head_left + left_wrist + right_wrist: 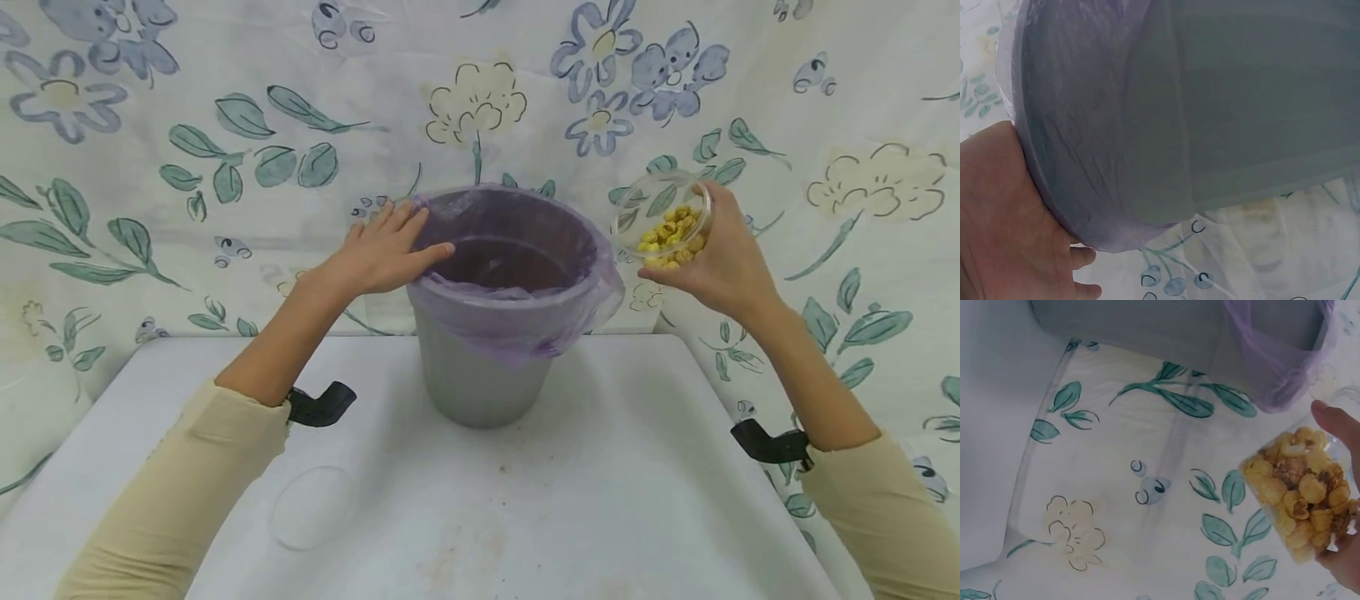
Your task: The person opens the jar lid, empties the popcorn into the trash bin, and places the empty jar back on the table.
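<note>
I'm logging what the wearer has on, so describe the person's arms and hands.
A beige fabric left sleeve and a matching beige fabric right sleeve both end short of the wrists. At each cuff sits a bent black device, left and right. The left hand and right hand wear no gloves. No cables show.

Floral cloth (420,50) hangs behind a white table (645,500) bearing specks (502,469).

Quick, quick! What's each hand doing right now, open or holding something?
Left hand: open, resting at the rim of the bin.
Right hand: holding a clear tub of popcorn.
</note>
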Motion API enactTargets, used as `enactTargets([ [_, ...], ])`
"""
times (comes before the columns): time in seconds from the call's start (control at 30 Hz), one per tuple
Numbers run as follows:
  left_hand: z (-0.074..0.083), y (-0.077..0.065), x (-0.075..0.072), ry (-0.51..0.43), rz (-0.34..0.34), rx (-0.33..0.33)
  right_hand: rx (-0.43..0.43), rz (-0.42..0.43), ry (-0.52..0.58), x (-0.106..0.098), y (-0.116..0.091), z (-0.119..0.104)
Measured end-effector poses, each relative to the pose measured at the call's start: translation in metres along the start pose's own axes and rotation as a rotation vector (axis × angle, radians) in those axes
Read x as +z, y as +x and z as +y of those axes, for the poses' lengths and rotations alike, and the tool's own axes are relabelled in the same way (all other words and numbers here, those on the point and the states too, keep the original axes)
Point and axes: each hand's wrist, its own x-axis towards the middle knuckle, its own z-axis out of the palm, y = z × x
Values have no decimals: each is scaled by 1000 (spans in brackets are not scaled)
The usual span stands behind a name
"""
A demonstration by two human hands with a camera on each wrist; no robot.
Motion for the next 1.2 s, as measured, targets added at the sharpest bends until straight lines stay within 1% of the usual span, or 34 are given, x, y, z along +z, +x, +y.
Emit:
enactTargets([
  [0.13,1,1,1,6,1,-8,-27,9,-13,-2,6,-1],
  [0.37,3,1,3,14,10,-19,-29,3,-51,-3,14,-6],
  [0.47,3,1,4,14,12,-24,-59,1,-84,-4,17,-8],
  [0.73,3,0,3,13,15,-26,-124,9,-219,-3,26,-13],
  [1.0,4,0,3,23,11,-26,-217,33,-290,-3,36,-14],
  [1.2,4,0,2,24,7,-31,-239,33,-325,-2,42,-16],
])
